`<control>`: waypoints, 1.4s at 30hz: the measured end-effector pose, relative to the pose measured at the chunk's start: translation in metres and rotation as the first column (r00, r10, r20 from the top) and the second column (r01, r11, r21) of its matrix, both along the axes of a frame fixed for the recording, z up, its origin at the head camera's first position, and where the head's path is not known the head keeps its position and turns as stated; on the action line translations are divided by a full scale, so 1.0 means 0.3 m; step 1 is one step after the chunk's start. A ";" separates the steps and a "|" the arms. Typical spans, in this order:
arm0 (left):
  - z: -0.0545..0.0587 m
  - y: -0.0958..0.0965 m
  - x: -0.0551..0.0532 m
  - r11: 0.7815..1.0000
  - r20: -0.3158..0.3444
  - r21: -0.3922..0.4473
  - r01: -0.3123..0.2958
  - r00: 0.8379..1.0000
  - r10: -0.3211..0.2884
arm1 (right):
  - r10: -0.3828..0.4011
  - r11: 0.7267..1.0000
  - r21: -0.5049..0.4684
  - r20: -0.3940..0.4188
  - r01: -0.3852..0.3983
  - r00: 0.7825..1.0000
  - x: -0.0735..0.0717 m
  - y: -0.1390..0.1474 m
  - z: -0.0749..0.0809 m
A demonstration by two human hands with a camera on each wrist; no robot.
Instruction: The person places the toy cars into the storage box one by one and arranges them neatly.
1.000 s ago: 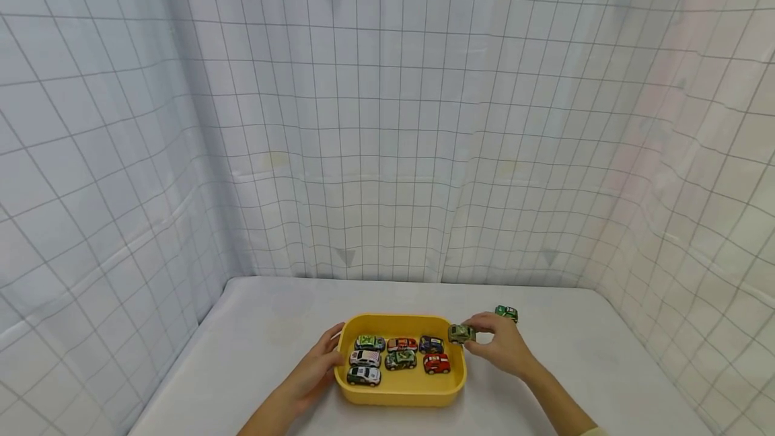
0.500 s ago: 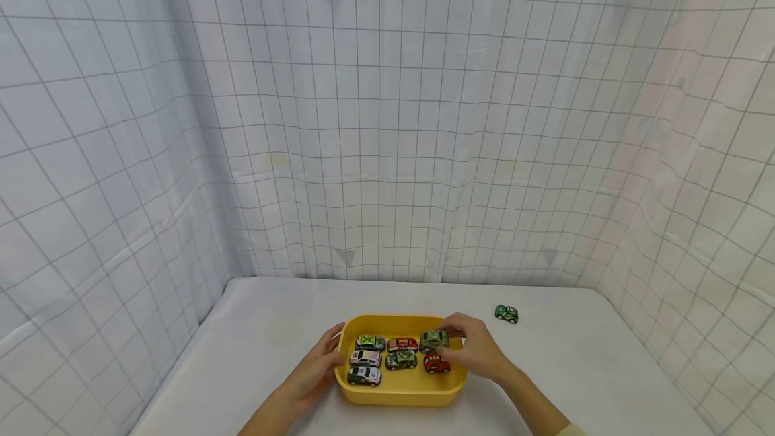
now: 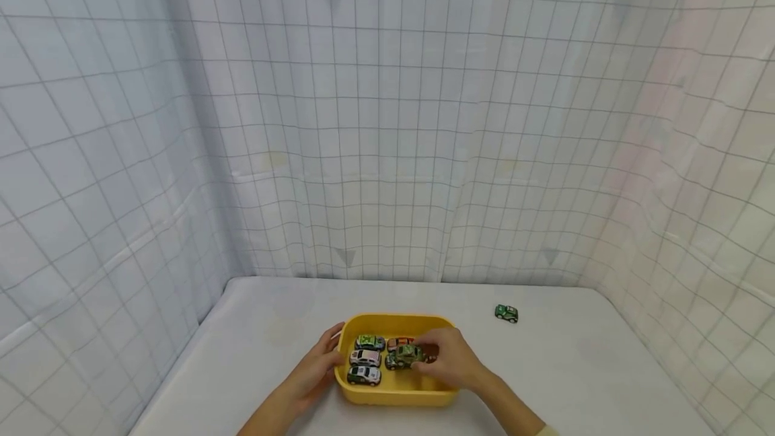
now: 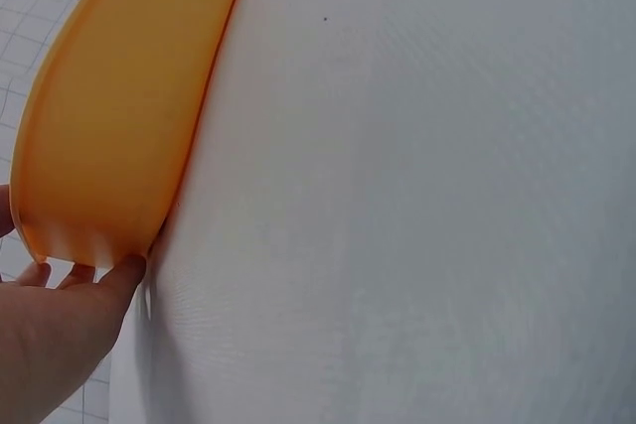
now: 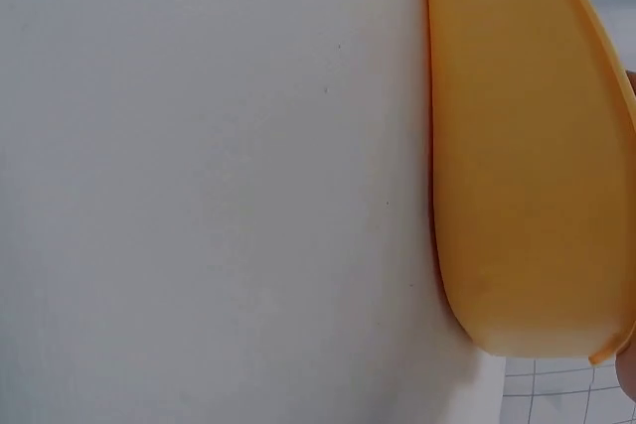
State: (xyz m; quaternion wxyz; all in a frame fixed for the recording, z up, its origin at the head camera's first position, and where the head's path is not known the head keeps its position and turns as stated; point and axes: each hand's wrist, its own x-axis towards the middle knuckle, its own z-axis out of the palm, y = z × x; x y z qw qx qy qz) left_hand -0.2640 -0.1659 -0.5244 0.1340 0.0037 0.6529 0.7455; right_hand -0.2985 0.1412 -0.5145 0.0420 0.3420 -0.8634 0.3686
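Note:
In the head view a yellow tray (image 3: 396, 398) stands on the table with several toy cars inside. My left hand (image 3: 313, 372) grips its left end, thumb over the rim and fingers along the outer wall. Inside the tray, my right hand (image 3: 453, 359) pinches a camouflage-green toy car (image 3: 410, 354) above a second camouflage toy car (image 3: 392, 361), partly covering it. A red-orange toy car (image 3: 396, 342) shows behind them. Along the left side sit a lime-green toy car (image 3: 366, 342), a white-and-pink toy car (image 3: 365, 358) and a white-and-dark-green toy car (image 3: 364, 375). The right hand hides most of the tray's right part.
One green toy car (image 3: 506, 313) lies on the white table (image 3: 569, 348), right of the tray and towards the back. White curtains with a grid pattern (image 3: 387, 153) hang behind the table and along both sides.
My right hand has carried the camouflage-green toy car leftward, from over the tray's right rim to above the other camouflage car. The left hand has kept its place on the tray.

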 end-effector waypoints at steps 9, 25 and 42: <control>0.001 -0.001 -0.002 1.000 0.001 0.008 -0.016 1.000 0.016 | -0.002 0.969 0.247 -0.064 0.018 0.998 0.008 -0.039 0.008; 0.008 0.002 -0.005 0.999 0.006 0.010 -0.036 0.999 0.036 | 0.042 0.971 0.234 0.006 -0.043 0.999 0.008 -0.038 0.011; -0.001 -0.003 -0.006 1.000 0.008 0.024 -0.016 1.000 0.016 | 0.097 0.995 0.002 0.127 -0.098 0.987 -0.007 0.008 0.038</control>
